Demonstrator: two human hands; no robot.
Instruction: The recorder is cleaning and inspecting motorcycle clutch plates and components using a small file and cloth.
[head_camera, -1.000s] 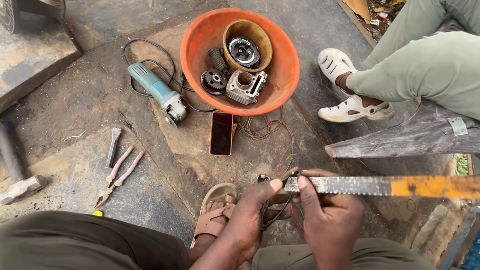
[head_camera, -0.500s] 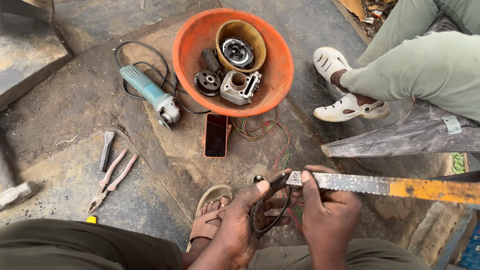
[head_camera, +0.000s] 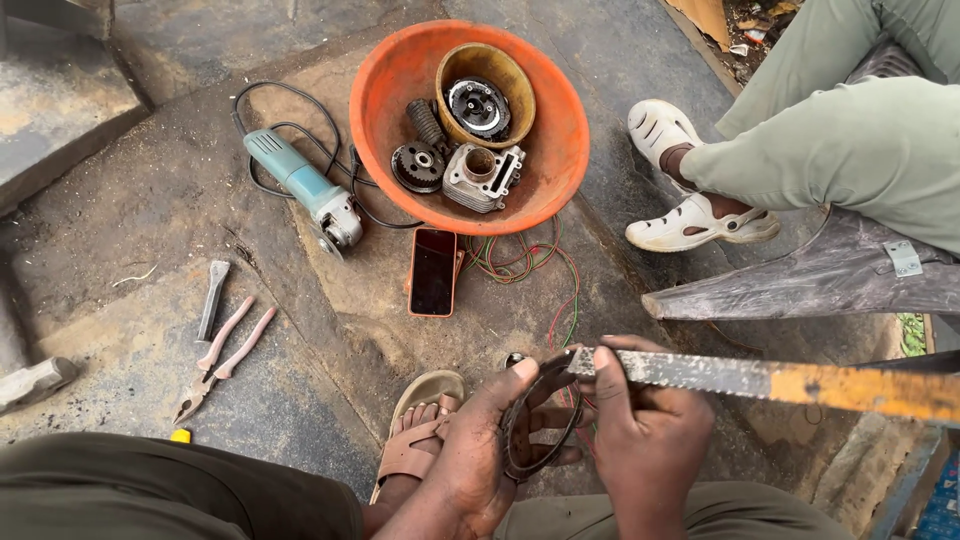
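Item: dark ring (head_camera: 540, 430), steadied for the saw blade (head_camera: 760, 378).
Left hand (head_camera: 480, 450) clasped ring; right hand (head_camera: 645, 430) gripped blade's tip; spare parts kept in orange bowl (head_camera: 385, 90).

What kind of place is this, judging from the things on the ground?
Probably an outdoor or roadside repair workshop for small engines. On the bare ground sit an orange bowl of engine parts, an angle grinder and pliers. The left hand holds a dark ring; the right hand holds a saw blade.
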